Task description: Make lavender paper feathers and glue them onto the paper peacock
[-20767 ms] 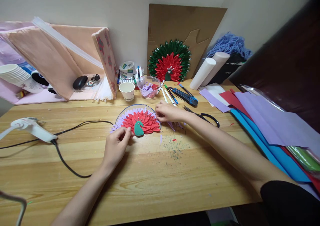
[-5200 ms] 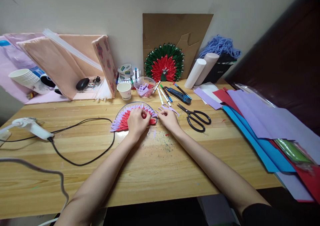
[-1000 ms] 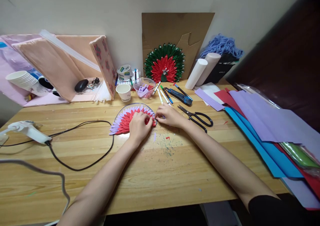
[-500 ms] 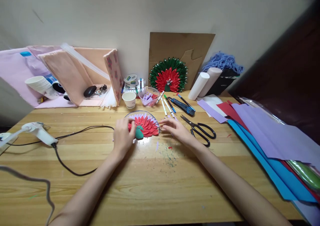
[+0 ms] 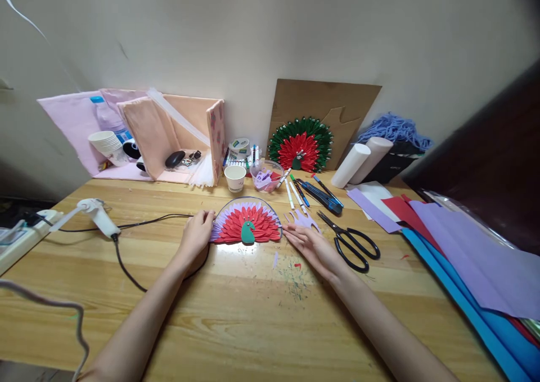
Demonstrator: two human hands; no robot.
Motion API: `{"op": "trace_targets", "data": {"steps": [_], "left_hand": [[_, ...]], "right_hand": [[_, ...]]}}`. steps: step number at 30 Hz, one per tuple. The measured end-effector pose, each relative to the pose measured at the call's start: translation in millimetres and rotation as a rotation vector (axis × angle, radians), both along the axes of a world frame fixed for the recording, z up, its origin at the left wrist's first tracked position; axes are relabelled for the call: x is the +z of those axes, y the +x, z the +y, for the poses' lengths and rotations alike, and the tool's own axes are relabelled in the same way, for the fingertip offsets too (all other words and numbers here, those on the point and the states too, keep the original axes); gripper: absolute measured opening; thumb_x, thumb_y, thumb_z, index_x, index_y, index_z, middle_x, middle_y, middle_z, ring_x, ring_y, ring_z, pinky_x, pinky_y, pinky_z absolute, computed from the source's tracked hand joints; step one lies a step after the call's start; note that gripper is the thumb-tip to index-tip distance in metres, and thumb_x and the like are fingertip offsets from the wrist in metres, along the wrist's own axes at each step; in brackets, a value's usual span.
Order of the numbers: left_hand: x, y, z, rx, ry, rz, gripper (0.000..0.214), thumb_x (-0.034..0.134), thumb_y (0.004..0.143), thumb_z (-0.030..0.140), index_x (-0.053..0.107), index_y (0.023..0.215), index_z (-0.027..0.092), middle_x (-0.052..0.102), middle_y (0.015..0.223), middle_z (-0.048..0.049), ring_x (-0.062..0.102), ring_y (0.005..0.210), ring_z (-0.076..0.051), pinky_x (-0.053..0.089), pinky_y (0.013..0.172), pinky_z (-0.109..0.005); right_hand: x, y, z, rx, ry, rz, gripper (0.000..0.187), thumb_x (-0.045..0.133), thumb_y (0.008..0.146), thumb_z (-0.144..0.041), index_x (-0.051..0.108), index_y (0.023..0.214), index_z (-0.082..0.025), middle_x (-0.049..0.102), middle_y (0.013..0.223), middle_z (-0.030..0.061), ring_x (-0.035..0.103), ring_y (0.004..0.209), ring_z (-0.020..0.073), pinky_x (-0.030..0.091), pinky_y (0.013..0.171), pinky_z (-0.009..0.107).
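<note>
Our peacock (image 5: 266, 225) lies on the table (image 5: 253, 326) between our hands: a half-round fan of layered red petals (image 5: 232, 227) over a lilac fringe (image 5: 248, 205), with a smooth green body (image 5: 247, 234) at the middle of its lower edge. A dark blue outline (image 5: 248, 197) arcs around the top. Our left hand (image 5: 196, 234) curls at the left edge, but we cannot tell whether it pinches; our right hand (image 5: 314, 248) has its fingers outstretched by the right edge.

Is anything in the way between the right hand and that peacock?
Nothing visible. The right hand is at the edge of the peacock; whether they touch isn't clear. The purple scrap lies just beyond the hand and the scissors to its right, neither in between.
</note>
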State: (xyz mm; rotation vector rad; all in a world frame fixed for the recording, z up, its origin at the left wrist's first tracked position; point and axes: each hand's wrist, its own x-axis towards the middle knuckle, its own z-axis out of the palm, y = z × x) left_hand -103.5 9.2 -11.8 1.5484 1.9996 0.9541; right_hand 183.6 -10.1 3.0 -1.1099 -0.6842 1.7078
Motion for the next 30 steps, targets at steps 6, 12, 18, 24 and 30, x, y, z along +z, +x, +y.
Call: {"op": "trace_targets", "data": {"steps": [6, 12, 18, 24, 30], "left_hand": [[6.5, 5.3, -2.4, 0.017, 0.004, -0.407, 0.029, 0.054, 0.072, 0.041, 0.065, 0.077, 0.014, 0.069, 0.083, -0.0090, 0.060, 0.082, -0.023, 0.044, 0.073, -0.030], [24.9, 3.8, -6.0, -0.099, -0.082, -0.621, 0.025, 0.061, 0.066, 0.039, 0.066, 0.066, 0.015, 0.064, 0.062, -0.0014, 0.055, 0.061, -0.016, 0.040, 0.056, -0.024], [35.9, -4.5, -8.8, -0.140, -0.233, -0.736, 0.032, 0.071, 0.060, 0.039, 0.068, 0.076, 0.012, 0.063, 0.060, -0.0012, 0.048, 0.048, -0.009, 0.034, 0.048, -0.021], [40.5, -3.2, -10.4, -0.101, -0.234, -0.861, 0.033, 0.076, 0.056, 0.033, 0.068, 0.080, 0.012, 0.067, 0.067, -0.0049, 0.055, 0.052, -0.011, 0.041, 0.052, -0.023], [42.9, -1.1, -11.3, -0.109, -0.184, -0.921, 0.034, 0.078, 0.054, 0.032, 0.069, 0.080, 0.012, 0.070, 0.076, -0.0075, 0.060, 0.061, -0.013, 0.046, 0.060, -0.023]], "right_hand": [[-2.5, 2.9, -4.7, 0.036, 0.024, -0.054, 0.021, 0.067, 0.063, -0.024, 0.064, 0.082, -0.015, 0.066, 0.104, 0.0105, 0.058, 0.108, 0.0236, 0.039, 0.104, 0.035], [-10.4, 0.9, -8.4, 0.005, 0.094, -0.218, 0.039, 0.075, 0.057, -0.029, 0.059, 0.092, -0.018, 0.062, 0.112, 0.0112, 0.057, 0.110, 0.0251, 0.041, 0.101, 0.037], [-16.5, 2.0, -9.3, 0.021, 0.128, -0.212, 0.044, 0.078, 0.055, -0.032, 0.056, 0.091, -0.018, 0.063, 0.110, 0.0115, 0.057, 0.109, 0.0252, 0.039, 0.101, 0.040], [-22.8, 1.8, -9.2, 0.007, 0.197, -0.289, 0.045, 0.079, 0.054, -0.033, 0.056, 0.091, -0.019, 0.063, 0.106, 0.0094, 0.061, 0.100, 0.0224, 0.042, 0.096, 0.040], [-20.5, -1.2, -8.3, 0.022, 0.185, -0.296, 0.046, 0.078, 0.055, -0.039, 0.059, 0.091, -0.019, 0.067, 0.090, 0.0061, 0.064, 0.085, 0.0200, 0.051, 0.077, 0.034]]}}
